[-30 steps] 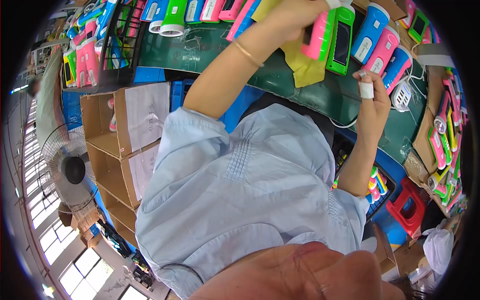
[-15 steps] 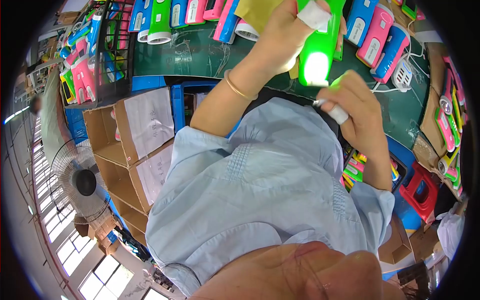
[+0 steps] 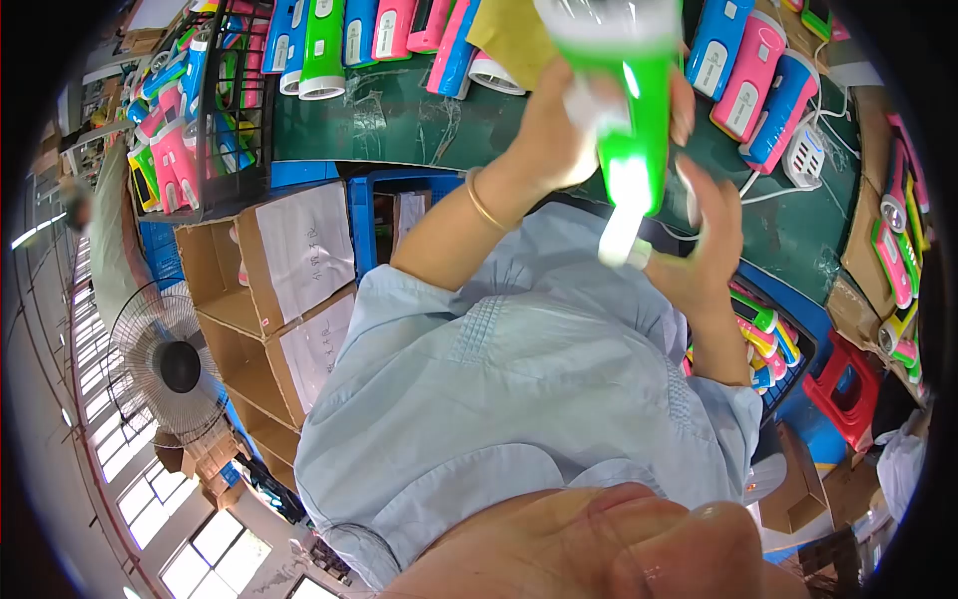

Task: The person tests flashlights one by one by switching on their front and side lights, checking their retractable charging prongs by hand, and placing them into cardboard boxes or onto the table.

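A green flashlight (image 3: 649,135) is held above my lap, its white head toward the top edge and blurred. My left hand (image 3: 559,130), with white tape on the thumb and a bracelet at the wrist, is wrapped round its body, the fingertips showing on the far side. Bright white light glows at its lower end, where a white lit piece (image 3: 622,235) sticks out. My right hand (image 3: 704,245) is beside that end, fingers spread and thumb near the lit piece; contact is unclear. A white cable (image 3: 682,236) passes behind the right hand.
Several blue, pink and green flashlights (image 3: 743,90) line the green table (image 3: 399,120). A white multi-port charger (image 3: 804,155) sits at right. A black wire basket (image 3: 237,130) of flashlights, cardboard compartments (image 3: 225,295) and a fan (image 3: 178,366) are at left; a red stool (image 3: 846,384) is at right.
The flashlight has tilted and come lower, showing its white head and the lit piece at its end. My right hand has opened from a closed grip and moved slightly down.
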{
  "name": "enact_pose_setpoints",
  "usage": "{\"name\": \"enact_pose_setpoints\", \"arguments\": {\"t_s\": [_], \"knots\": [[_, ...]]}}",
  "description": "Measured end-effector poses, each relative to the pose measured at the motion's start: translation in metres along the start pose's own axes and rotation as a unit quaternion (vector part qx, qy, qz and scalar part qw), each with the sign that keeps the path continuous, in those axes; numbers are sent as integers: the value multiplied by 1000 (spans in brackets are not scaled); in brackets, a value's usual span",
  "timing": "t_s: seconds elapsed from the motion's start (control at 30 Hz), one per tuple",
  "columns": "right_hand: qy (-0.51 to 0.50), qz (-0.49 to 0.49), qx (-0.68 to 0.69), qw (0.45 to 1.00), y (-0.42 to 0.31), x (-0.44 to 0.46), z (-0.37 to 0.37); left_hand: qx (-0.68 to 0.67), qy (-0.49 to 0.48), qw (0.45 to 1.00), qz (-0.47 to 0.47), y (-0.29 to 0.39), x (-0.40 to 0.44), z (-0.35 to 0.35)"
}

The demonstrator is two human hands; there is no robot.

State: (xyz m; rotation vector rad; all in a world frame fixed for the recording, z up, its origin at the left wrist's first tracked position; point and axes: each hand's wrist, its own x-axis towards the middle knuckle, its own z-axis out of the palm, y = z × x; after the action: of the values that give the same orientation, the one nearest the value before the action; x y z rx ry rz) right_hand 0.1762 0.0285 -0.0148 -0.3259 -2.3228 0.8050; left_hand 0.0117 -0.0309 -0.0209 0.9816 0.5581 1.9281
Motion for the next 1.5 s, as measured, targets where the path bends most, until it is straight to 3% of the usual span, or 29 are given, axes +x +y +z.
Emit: {"name": "enact_pose_setpoints", "arguments": {"t_s": [0.07, 0.17, 0.2, 0.27, 0.37, 0.43, 0.47, 0.5, 0.67, 0.77, 0.87, 1.0, 1.23, 1.33, 1.43, 1.5], "knots": [[-16, 58, 126, 990, 30, -13, 21, 295, -65, 950, 77, -3, -16, -2], [-113, 172, 137, 969, 61, -23, 44, 454, -208, 843, 200, -2, -13, 15], [-89, 88, 124, 984, 62, -21, 41, 472, -201, 832, 212, 0, -17, 18], [-69, 31, 159, 984, 49, -11, 31, 345, -131, 926, 80, -3, -31, 15], [-93, 159, 299, 936, 33, -6, 14, 392, -81, 916, -15, 7, -39, 7], [-93, 177, 277, 940, 44, -12, 13, 384, 27, 923, 15, 0, -43, 9], [-75, 153, 272, 947, 42, -9, 11, 379, 52, 924, -17, 0, -42, 9], [-98, 227, 286, 926, 42, -10, 4, 392, 58, 909, -131, 7, -39, 11], [-102, 206, 272, 934, 28, 1, -7, 279, 197, 925, -169, 4, -23, 16], [-83, 198, 243, 946, 18, 10, -9, 292, 184, 923, -171, 4, -20, 14], [-16, 182, 243, 953, 8, 25, -9, 351, 101, 919, -147, 10, -14, 7], [-59, 144, 363, 919, 19, 34, -20, 356, 76, 919, -150, 20, -7, 12], [-133, 159, 135, 969, 15, 51, -12, 496, 132, 848, -129, 9, -10, 8], [-94, 132, 43, 986, 10, 50, -9, 545, 127, 826, -71, 1, -10, 12], [6, 63, -97, 993, 8, 43, 12, 603, 128, 788, -4, -13, -11, 11], [-35, 89, -28, 995, 16, 43, 8, 633, 123, 765, 6, -14, -9, 8]]}}
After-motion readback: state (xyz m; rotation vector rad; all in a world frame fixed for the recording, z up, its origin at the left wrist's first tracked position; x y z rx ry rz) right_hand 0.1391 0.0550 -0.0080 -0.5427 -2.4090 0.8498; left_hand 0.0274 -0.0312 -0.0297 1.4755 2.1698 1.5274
